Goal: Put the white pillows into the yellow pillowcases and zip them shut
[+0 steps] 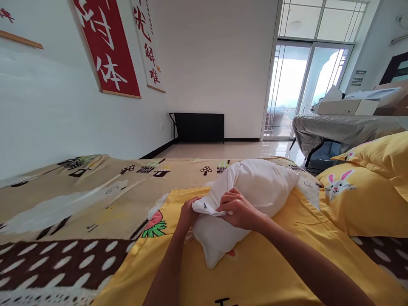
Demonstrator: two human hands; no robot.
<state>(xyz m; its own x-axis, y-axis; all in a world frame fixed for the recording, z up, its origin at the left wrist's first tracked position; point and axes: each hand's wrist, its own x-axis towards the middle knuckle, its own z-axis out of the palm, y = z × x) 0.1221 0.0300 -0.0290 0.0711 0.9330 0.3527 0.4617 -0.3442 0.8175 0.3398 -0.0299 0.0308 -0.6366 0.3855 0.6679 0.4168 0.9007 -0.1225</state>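
Observation:
A plump white pillow (264, 182) lies on a spread-out yellow cloth (270, 263) with printed figures. At its near left end, my left hand (190, 213) grips the edge of the pillow's white fabric, its fingers partly hidden behind the fold. A short way to the right, my right hand (237, 208) pinches the same raised edge between thumb and fingers. A small dark mark shows on the fabric between the hands. One white corner of the pillow hangs below them, pointing toward me.
A beige and brown patterned blanket (79, 204) covers the bed around the yellow cloth. Yellow pillows (366, 199) with a rabbit print are piled at the right. Beyond stand a covered table (344, 127) with boxes (347, 107) and a black folded panel (200, 127) against the wall.

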